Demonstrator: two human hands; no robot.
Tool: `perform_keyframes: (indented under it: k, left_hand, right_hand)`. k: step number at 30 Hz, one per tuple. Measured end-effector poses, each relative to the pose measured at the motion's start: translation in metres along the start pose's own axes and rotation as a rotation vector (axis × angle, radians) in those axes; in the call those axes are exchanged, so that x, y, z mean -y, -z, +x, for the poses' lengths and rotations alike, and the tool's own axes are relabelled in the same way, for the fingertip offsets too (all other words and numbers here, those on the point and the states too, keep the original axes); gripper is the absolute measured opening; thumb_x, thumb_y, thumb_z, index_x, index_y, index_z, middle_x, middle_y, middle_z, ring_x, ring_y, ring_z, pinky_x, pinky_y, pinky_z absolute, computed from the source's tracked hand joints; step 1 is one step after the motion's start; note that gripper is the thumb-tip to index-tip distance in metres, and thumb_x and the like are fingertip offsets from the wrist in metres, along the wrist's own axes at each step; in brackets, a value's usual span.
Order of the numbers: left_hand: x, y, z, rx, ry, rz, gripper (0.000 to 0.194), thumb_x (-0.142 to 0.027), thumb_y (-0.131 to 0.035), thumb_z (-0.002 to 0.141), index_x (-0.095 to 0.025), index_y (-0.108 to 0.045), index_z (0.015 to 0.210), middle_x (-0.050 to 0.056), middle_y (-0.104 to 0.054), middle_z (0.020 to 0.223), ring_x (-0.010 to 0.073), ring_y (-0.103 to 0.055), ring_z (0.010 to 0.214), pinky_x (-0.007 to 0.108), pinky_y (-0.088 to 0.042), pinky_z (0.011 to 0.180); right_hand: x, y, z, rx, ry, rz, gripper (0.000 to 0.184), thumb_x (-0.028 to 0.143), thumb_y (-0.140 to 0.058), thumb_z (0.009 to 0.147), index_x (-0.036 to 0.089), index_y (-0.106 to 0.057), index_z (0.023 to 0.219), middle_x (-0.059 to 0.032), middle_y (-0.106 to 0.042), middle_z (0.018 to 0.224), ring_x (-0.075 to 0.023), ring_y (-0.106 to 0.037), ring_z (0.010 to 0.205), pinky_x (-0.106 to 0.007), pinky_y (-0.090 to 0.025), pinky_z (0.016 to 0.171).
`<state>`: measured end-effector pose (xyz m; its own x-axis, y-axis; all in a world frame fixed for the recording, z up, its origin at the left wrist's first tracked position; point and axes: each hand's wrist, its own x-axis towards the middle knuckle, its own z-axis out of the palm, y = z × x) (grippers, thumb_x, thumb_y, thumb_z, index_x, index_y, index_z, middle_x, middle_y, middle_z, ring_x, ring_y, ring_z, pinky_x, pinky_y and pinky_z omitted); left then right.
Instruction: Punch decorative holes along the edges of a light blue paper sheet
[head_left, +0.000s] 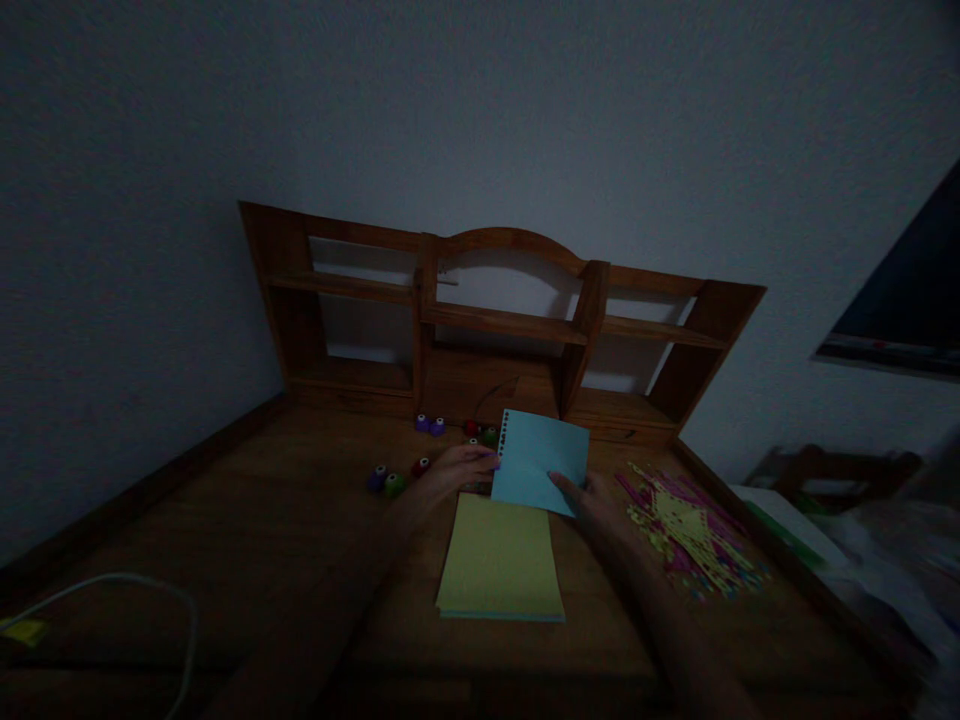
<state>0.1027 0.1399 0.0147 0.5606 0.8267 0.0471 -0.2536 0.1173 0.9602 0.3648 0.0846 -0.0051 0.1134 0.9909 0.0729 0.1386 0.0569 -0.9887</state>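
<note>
Blue hole-edged sheet (544, 450) raised over desk (300, 510), just beyond yellow-topped stack (499, 560). Right hand (598, 505) pinches it; left hand (459, 468) at holed edge, pinch unclear. Apparently a two-handed steadying step; any shift calls for even support.

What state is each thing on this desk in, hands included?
blue sheet: raised, holes along its left edge
right hand: gripping the blue sheet, thumb on its front
left hand: fingers at the sheet's left edge; grip unclear
yellow-topped paper stack: lying flat
small coloured round items: loosely scattered
pink and yellow pieces: loosely heaped
white cable: curved
wooden shelf unit: upright, open-fronted
</note>
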Motion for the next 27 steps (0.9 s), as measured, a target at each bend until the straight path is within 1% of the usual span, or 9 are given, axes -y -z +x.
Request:
perform_keyframes:
  k: [3,6,10,14,17,19,22,25,27]
  left_hand:
    - [-0.003,-0.001,-0.003,-0.059,0.002,-0.017,0.036,-0.034,-0.079,0.066,-0.013,-0.067,0.093,0.011,-0.069,0.099,0.0222,-0.065,0.087,0.035,-0.048,0.082]
    - [-0.007,-0.001,-0.006,-0.045,0.013,-0.014,0.032,-0.035,-0.076,0.069,-0.013,-0.068,0.091,0.011,-0.069,0.099,0.0225,-0.064,0.089,0.034,-0.048,0.084]
    - [-0.011,-0.004,-0.011,-0.04,0.025,0.006,0.031,-0.036,-0.075,0.069,-0.014,-0.07,0.09,0.01,-0.069,0.097,0.022,-0.064,0.088,0.033,-0.049,0.082]
    - [-0.014,-0.008,-0.014,-0.054,0.027,0.017,0.03,-0.036,-0.076,0.068,-0.016,-0.07,0.09,0.009,-0.07,0.095,0.0221,-0.064,0.086,0.033,-0.05,0.081]
    - [-0.014,-0.009,-0.016,-0.034,0.024,0.02,0.031,-0.037,-0.074,0.071,-0.016,-0.07,0.093,0.01,-0.07,0.097,0.0223,-0.064,0.087,0.033,-0.049,0.081]
    - [-0.012,-0.008,-0.015,-0.012,0.03,0.026,0.033,-0.038,-0.072,0.073,-0.015,-0.07,0.096,0.011,-0.069,0.099,0.023,-0.065,0.087,0.034,-0.049,0.082]
    - [-0.006,-0.005,-0.012,0.005,0.028,0.044,0.036,-0.041,-0.072,0.073,-0.015,-0.069,0.097,0.013,-0.069,0.101,0.0251,-0.065,0.088,0.038,-0.049,0.084]
    - [0.0,-0.002,-0.008,0.013,0.023,0.047,0.037,-0.043,-0.073,0.07,-0.015,-0.07,0.095,0.014,-0.069,0.101,0.0272,-0.065,0.089,0.041,-0.048,0.085]
    - [0.001,-0.001,-0.006,0.009,0.019,0.042,0.039,-0.042,-0.074,0.07,-0.014,-0.069,0.096,0.015,-0.068,0.102,0.0277,-0.065,0.09,0.041,-0.048,0.086]
  right_hand:
    - [0.002,0.0,0.001,0.017,-0.06,0.076,0.044,0.048,-0.076,0.064,0.013,-0.067,0.088,-0.0068,-0.069,0.08,-0.0191,-0.06,0.062,-0.027,-0.046,0.055]
    - [0.006,-0.001,-0.001,0.071,-0.097,0.178,0.04,0.042,-0.079,0.061,0.015,-0.068,0.088,-0.0065,-0.071,0.087,-0.0212,-0.064,0.07,-0.029,-0.05,0.062]
    - [0.005,-0.002,-0.003,0.129,-0.099,0.278,0.039,0.036,-0.079,0.063,0.018,-0.067,0.096,-0.0063,-0.07,0.1,-0.0242,-0.066,0.083,-0.034,-0.053,0.076]
    - [0.001,-0.003,-0.004,0.146,-0.109,0.336,0.04,0.032,-0.078,0.065,0.019,-0.065,0.101,-0.0064,-0.069,0.104,-0.0248,-0.066,0.088,-0.036,-0.053,0.082]
    - [0.006,-0.004,-0.008,0.164,-0.102,0.332,0.045,0.032,-0.077,0.066,0.018,-0.063,0.106,-0.0073,-0.067,0.11,-0.0268,-0.065,0.094,-0.04,-0.052,0.086]
    - [0.013,-0.005,-0.012,0.195,-0.071,0.308,0.046,0.033,-0.076,0.068,0.02,-0.061,0.109,-0.0071,-0.066,0.114,-0.0276,-0.064,0.098,-0.042,-0.051,0.089]
    - [0.019,-0.006,-0.016,0.225,-0.057,0.296,0.047,0.032,-0.076,0.067,0.022,-0.061,0.111,-0.007,-0.065,0.115,-0.0283,-0.064,0.099,-0.043,-0.051,0.09]
    - [0.016,-0.007,-0.014,0.227,-0.075,0.299,0.051,0.031,-0.078,0.064,0.02,-0.061,0.111,-0.008,-0.065,0.116,-0.029,-0.063,0.1,-0.045,-0.05,0.092]
    - [0.013,-0.008,-0.011,0.208,-0.077,0.289,0.054,0.03,-0.08,0.061,0.02,-0.061,0.111,-0.0081,-0.065,0.116,-0.029,-0.063,0.101,-0.044,-0.049,0.092]
